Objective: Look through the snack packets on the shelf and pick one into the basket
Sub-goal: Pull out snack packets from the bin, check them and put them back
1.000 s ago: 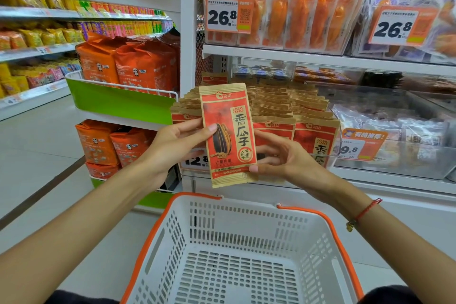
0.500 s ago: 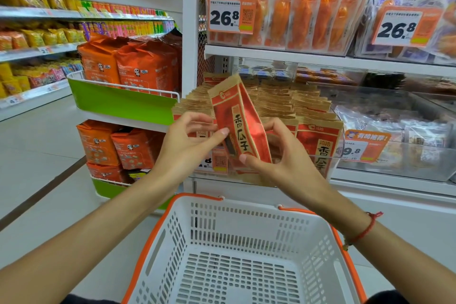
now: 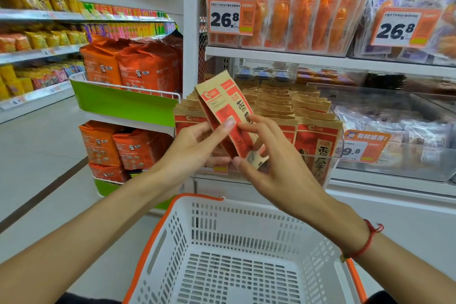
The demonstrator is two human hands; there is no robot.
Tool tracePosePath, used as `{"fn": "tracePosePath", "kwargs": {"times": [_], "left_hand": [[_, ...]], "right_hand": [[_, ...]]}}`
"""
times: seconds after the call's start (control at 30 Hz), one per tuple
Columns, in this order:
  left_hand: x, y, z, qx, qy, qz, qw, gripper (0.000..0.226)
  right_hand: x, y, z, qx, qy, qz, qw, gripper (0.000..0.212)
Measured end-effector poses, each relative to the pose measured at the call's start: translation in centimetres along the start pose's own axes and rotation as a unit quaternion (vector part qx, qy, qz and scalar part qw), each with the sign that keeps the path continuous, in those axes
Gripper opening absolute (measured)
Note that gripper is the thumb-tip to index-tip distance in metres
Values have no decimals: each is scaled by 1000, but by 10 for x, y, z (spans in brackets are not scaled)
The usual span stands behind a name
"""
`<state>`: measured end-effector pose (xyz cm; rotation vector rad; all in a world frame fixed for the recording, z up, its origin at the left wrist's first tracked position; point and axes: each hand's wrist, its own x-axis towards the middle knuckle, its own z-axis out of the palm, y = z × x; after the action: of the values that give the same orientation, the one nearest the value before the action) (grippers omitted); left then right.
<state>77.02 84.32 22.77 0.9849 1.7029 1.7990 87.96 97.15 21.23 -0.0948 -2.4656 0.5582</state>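
Both hands hold a snack packet above the basket.

both arms are bare, with no sleeves. the right wrist has a thin red string bracelet with a small knot and a tiny green bit. the left hand has short, plain nails.

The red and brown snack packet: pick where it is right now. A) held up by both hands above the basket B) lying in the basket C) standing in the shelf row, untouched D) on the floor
A: the snack packet is pinched between the left hand and the right hand, above the basket, which holds nothing.
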Motion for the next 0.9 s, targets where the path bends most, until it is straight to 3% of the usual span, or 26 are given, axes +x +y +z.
{"fn": "tracePosePath", "kwargs": {"times": [0.13,0.27,0.47,0.57,0.7,0.9], "left_hand": [[2,-4,-5,16,-52,-46,997,28],[1,-11,-6,57,-119,-90,987,30],[2,-12,-5,111,-175,-102,973,32],[6,-16,-5,125,-134,-86,979,34],[12,-21,-7,98,-38,-66,992,34],[13,-23,-6,83,-9,-33,996,30]], "right_hand": [[5,3,-3,35,51,41,997,42],[8,10,-6,110,59,150,981,63],[11,21,-14,231,101,247,936,39],[12,27,-17,246,122,271,923,23],[13,27,-19,229,158,266,923,20],[13,28,-15,232,186,257,920,21]]}}
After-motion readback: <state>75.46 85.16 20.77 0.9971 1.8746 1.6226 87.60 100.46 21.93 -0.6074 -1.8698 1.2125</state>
